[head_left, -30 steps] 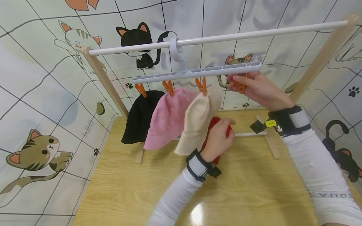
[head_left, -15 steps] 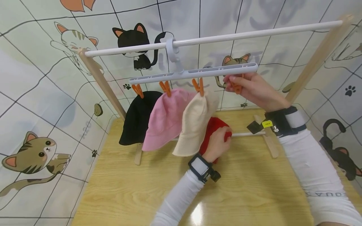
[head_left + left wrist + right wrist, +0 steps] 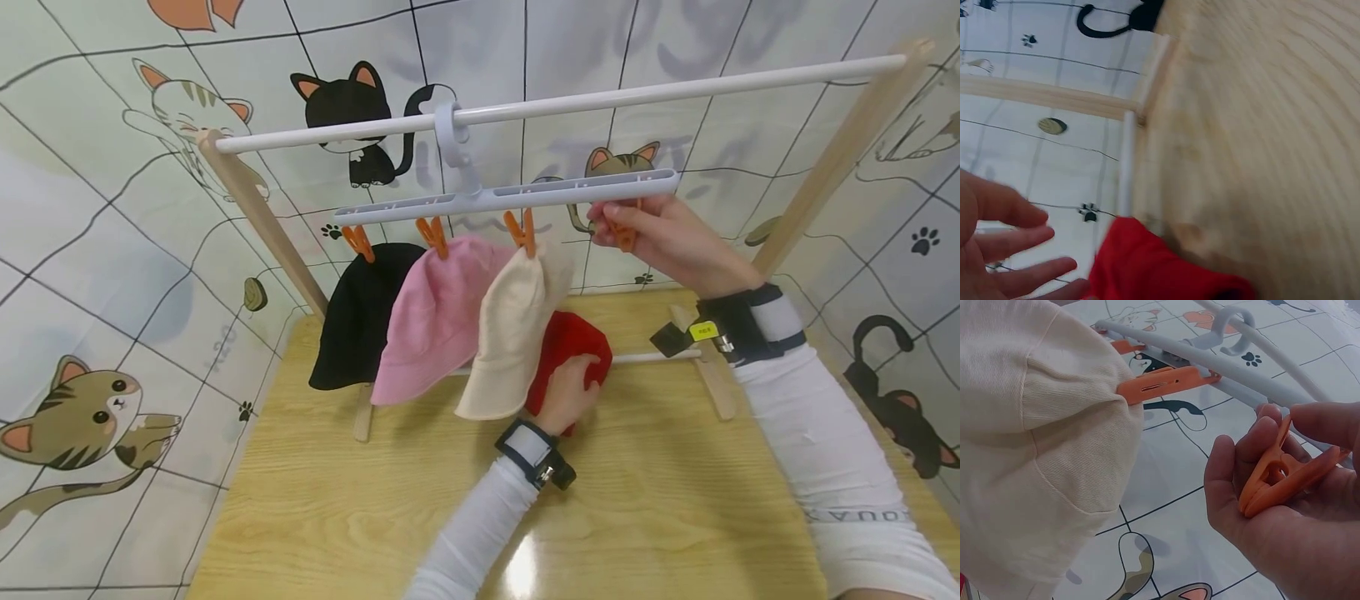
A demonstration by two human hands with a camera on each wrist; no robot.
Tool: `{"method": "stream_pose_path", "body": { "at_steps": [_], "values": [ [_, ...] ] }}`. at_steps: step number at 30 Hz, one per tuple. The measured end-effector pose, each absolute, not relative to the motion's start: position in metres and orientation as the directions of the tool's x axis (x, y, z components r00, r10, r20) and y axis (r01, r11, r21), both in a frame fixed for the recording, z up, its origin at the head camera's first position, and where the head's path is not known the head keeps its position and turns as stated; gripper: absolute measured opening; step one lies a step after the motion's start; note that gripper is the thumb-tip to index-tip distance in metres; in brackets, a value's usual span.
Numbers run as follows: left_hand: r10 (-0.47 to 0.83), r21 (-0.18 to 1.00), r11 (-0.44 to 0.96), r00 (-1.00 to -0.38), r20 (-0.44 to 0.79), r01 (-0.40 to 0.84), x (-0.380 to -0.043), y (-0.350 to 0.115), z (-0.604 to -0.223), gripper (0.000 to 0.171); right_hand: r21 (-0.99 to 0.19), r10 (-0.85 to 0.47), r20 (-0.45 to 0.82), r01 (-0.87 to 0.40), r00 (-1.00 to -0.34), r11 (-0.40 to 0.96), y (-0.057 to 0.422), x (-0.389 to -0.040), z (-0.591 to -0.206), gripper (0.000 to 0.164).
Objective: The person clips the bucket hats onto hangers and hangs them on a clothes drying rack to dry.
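Observation:
My right hand (image 3: 660, 242) grips an orange clothespin (image 3: 1288, 475) under the right end of the pale hanger (image 3: 577, 193), thumb and fingers about its handles. Low behind the beige hat, my left hand (image 3: 567, 396) lies over a red bucket hat (image 3: 573, 333) near the tabletop. The left wrist view has that hand's fingers (image 3: 1029, 240) spread and loosely bent beside the red cloth; whether they touch it I cannot tell. From the hanger hang a black hat (image 3: 363, 321), a pink hat (image 3: 435, 325) and a beige hat (image 3: 506, 333), each by an orange clothespin.
A white rod (image 3: 600, 100) on wooden posts (image 3: 843, 167) carries the hanger by its hook. Lower down, a second white bar (image 3: 652, 358) joins the rack's feet. Beneath everything is a wood-grain table (image 3: 337, 508), with a cat-patterned backdrop (image 3: 187, 292) behind and at the sides.
My left hand has dropped a little onto the red hat, and more of that hat shows. The right hand keeps its place at the hanger's end. The head view has shifted slightly.

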State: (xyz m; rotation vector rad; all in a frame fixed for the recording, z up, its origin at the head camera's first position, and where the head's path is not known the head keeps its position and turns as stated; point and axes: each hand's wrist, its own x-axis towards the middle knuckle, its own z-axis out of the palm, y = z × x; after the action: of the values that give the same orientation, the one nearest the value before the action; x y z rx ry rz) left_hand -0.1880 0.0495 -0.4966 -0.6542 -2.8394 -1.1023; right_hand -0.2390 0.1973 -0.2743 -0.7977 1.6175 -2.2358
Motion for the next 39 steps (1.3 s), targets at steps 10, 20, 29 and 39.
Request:
{"method": "stream_pose_path", "body": {
  "at_steps": [10, 20, 29, 39],
  "values": [
    [0.415, 0.611, 0.686, -0.902, 0.117, 0.395, -0.19, 0.048, -0.518, 0.038, -0.941, -0.508, 0.27, -0.112, -0.818, -0.319, 0.195, -0.239, -0.276, 0.025],
    [0.441, 0.549, 0.731, -0.895, 0.073, 0.405, -0.187, 0.049, -0.524, 0.029, -0.939, -0.515, 0.269, -0.103, -0.814, -0.328, 0.196, -0.239, -0.278, 0.025],
    [0.478, 0.501, 0.755, -0.878, 0.021, 0.423, -0.184, 0.049, -0.527, 0.023, -0.936, -0.518, 0.28, -0.109, -0.809, -0.335, 0.197, -0.24, -0.279, 0.026],
    [0.489, 0.466, 0.786, -0.87, -0.064, 0.407, -0.18, 0.051, -0.526, 0.026, -0.937, -0.522, 0.285, -0.119, -0.804, -0.329, 0.2, -0.241, -0.279, 0.03]
  ]
}}
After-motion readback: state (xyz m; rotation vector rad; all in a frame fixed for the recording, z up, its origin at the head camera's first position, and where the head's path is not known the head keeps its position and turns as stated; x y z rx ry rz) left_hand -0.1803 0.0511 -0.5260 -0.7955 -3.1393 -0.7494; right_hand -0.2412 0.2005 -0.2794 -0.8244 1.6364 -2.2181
